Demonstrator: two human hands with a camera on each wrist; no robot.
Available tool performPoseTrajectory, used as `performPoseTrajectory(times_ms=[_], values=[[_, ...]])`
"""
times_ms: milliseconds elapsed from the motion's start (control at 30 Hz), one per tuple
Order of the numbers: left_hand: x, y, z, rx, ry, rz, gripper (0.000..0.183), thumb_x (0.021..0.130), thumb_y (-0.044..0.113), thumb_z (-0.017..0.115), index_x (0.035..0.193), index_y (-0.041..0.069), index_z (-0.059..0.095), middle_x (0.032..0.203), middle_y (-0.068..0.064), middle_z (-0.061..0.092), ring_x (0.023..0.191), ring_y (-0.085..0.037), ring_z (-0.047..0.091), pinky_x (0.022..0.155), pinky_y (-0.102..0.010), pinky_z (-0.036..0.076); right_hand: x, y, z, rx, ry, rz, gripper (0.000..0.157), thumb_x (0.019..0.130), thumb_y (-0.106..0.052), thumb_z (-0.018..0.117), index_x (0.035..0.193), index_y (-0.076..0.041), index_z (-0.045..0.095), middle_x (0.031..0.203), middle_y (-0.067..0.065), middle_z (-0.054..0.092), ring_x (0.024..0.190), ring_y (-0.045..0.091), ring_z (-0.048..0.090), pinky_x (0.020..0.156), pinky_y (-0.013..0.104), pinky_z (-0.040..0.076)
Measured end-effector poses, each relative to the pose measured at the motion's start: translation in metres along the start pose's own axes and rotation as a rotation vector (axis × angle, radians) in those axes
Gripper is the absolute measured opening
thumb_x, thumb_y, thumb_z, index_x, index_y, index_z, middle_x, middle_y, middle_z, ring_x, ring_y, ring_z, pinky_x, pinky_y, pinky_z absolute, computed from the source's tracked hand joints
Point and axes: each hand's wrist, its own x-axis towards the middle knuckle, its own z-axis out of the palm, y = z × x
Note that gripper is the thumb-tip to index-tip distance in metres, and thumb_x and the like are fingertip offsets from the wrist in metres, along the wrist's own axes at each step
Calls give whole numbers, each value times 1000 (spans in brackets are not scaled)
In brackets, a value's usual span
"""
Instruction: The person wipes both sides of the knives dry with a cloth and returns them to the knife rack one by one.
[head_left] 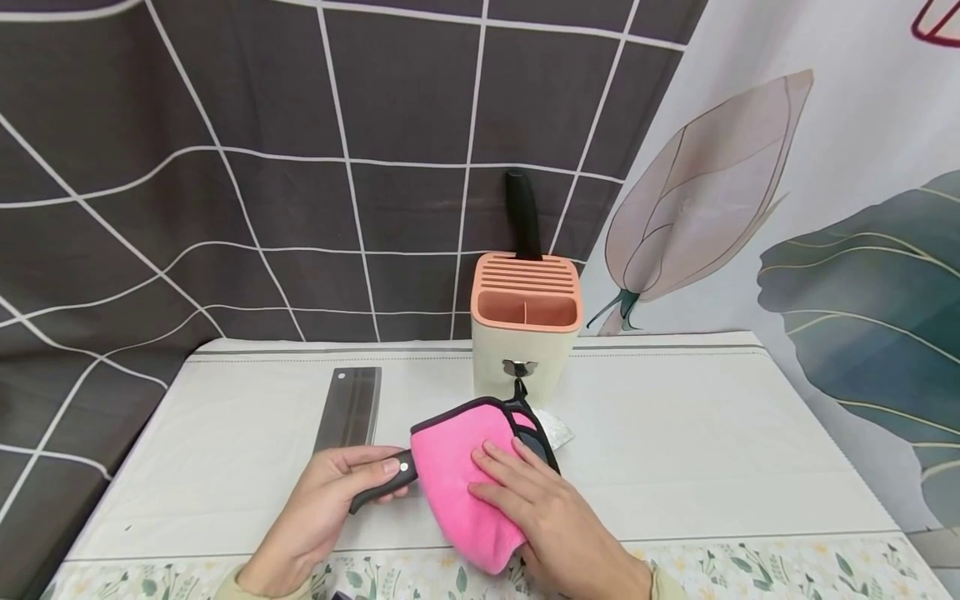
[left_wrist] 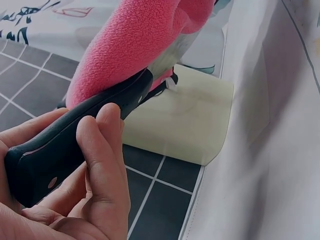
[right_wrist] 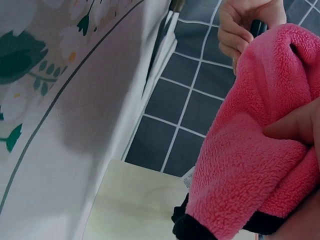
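Note:
My left hand [head_left: 326, 487] grips the black riveted handle [left_wrist: 65, 145] of a knife, fingers and thumb curled round it. A bright pink fleecy cloth [head_left: 457, 475] with black edging covers most of the blade; a small strip of metal shows beside the handle in the left wrist view. Over the cloth lies my right hand [head_left: 551, 517], its fingers across the upper face. In the right wrist view its thumb [right_wrist: 295, 125] presses into the folds, pinching the cloth. Just beyond the left hand, a wide grey cleaver blade [head_left: 352, 404] lies flat on the table; its handle is hidden.
A cream knife block [head_left: 517, 358] with an orange slotted top [head_left: 527, 275] stands at the back of the white-covered table [head_left: 697, 433]. One black handle [head_left: 522, 215] rises from it. A crinkled clear wrapper [head_left: 557, 429] lies right of the cloth. Dark checked fabric [head_left: 405, 108] hangs behind.

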Motion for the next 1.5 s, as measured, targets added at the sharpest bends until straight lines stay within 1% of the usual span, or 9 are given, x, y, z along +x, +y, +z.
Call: performPoseTrajectory(times_ms=[167,267,400,567,833,1100,1267,1500], values=[[0,2,-1,13,-4,16,36,96,10,65,119,-18,63,85,-8,75,80,-15,72,73,-27,57,0,3,0,-10,21,9,68,64,13,63,128,-10,65,148,8,52,138,25,47,116,44,32],[0,2,-1,15,9,0,36,95,10,66,118,-17,64,84,-8,75,80,-16,72,73,-27,57,0,4,0,-5,37,20,65,65,13,62,126,-11,66,146,8,54,137,25,49,115,45,33],[0,3,-1,18,37,-23,35,95,11,68,117,-16,65,85,-9,75,79,-16,72,73,-26,57,0,7,2,13,70,27,67,64,14,57,125,-11,67,145,8,56,135,27,51,117,44,30],[-1,3,-3,16,42,-31,37,95,11,68,119,-17,63,86,-10,75,79,-16,72,73,-26,57,0,11,2,20,97,-6,68,62,14,49,124,-10,67,143,11,57,133,30,53,118,43,28],[-2,4,-4,10,45,-39,37,94,10,69,119,-16,64,84,-10,75,79,-16,72,74,-26,57,-1,13,1,30,98,25,64,65,15,48,120,-9,68,142,10,58,132,29,53,118,42,28],[-2,6,-7,20,54,-33,33,93,11,69,116,-14,66,86,-11,76,80,-18,73,74,-28,57,-2,17,-1,50,125,47,58,68,17,54,119,-7,69,140,13,59,132,30,54,118,40,28],[-1,6,-8,35,61,-43,35,94,11,69,117,-14,66,86,-11,76,81,-17,73,74,-27,57,-3,20,-1,54,133,63,59,66,18,49,116,-6,71,139,13,60,131,31,55,118,39,29],[-3,9,-10,73,68,-50,39,94,15,69,119,-14,64,88,-13,76,84,-20,73,74,-27,56,-4,26,-3,60,159,104,65,60,20,40,111,-4,72,136,14,62,129,31,56,117,39,31]])
